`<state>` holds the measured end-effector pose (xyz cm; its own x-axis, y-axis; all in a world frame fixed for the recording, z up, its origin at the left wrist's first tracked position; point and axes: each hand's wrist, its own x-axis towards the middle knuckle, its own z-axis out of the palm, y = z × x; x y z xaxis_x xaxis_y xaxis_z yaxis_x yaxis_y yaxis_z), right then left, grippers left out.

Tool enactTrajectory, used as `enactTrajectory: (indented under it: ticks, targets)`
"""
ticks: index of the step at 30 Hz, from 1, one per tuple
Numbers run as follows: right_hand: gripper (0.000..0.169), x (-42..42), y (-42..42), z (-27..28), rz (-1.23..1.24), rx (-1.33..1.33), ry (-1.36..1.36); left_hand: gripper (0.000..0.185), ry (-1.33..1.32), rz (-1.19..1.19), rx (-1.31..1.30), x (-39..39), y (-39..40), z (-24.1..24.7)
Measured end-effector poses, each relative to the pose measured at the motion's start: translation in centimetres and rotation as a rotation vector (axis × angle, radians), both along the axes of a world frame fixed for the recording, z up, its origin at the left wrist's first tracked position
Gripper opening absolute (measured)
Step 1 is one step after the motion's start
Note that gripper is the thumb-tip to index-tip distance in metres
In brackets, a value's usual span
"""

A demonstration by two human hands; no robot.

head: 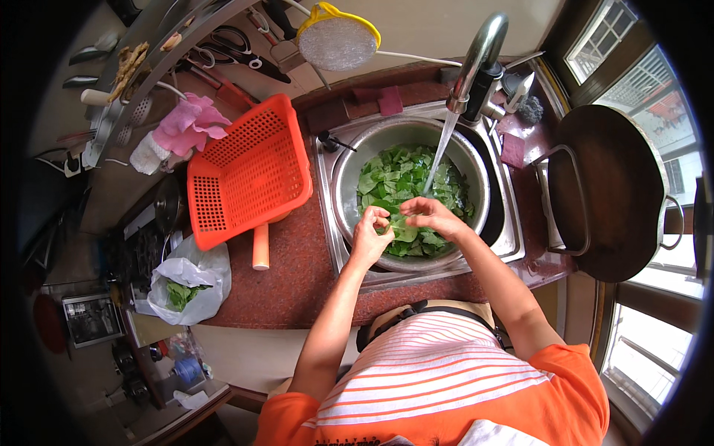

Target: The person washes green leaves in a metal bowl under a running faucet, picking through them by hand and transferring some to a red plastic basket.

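A large round metal basin (341,195) sits over the steel sink (512,223), with green leaves (390,173) in water inside it. Over the near part of the basin, my left hand (370,233) pinches a light green leaf (404,229) between thumb and fingers. Just right of it is my right hand (432,216), its fingers curved and apart; whether they touch a leaf is unclear. From the curved metal faucet (482,50), a stream of water (442,148) runs into the basin behind my hands.
Left of the sink, a red plastic basket (251,173) rests tilted on the red speckled counter (290,290), an orange handle (260,248) beneath it. A plastic bag (217,279) with leaves lies farther left. A yellow-rimmed strainer (338,42) hangs behind; a large dark wok (602,195) stands at right.
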<state>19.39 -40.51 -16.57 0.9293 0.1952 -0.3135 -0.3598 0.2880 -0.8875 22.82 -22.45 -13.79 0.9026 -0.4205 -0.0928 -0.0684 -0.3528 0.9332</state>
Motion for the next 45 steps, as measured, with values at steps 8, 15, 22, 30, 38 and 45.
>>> enactTrajectory:
  ticks: [8, 15, 22, 30, 38, 45]
  targets:
    - [0.011, 0.6, 2.2, 0.2, 0.063, -0.191, 0.034, 0.03, -0.025, -0.019, 0.066, -0.3, -0.4, 0.4]
    - [0.009, 0.1, 0.4, -2.0, -0.096, -0.294, 0.118, 0.03, -0.01, 0.037, -0.001, 0.1, 0.2, 0.5]
    - [0.025, -0.1, -1.4, -0.4, -0.077, 0.131, 0.141, 0.031, 0.028, 0.048, -0.056, 1.3, 0.9, 0.8]
    - [0.007, 0.9, 0.9, 0.0, 0.088, -0.056, 0.026, 0.03, 0.008, 0.022, -0.057, 0.7, 0.2, 0.4]
    - [0.006, -0.3, -1.9, -2.5, -0.35, 0.131, 0.327, 0.031, 0.052, 0.097, -0.176, 1.2, 1.6, -0.1]
    - [0.035, -0.5, -0.2, -1.3, -0.071, 0.054, 0.095, 0.029, 0.187, 0.055, -0.229, 1.1, 1.3, 0.2]
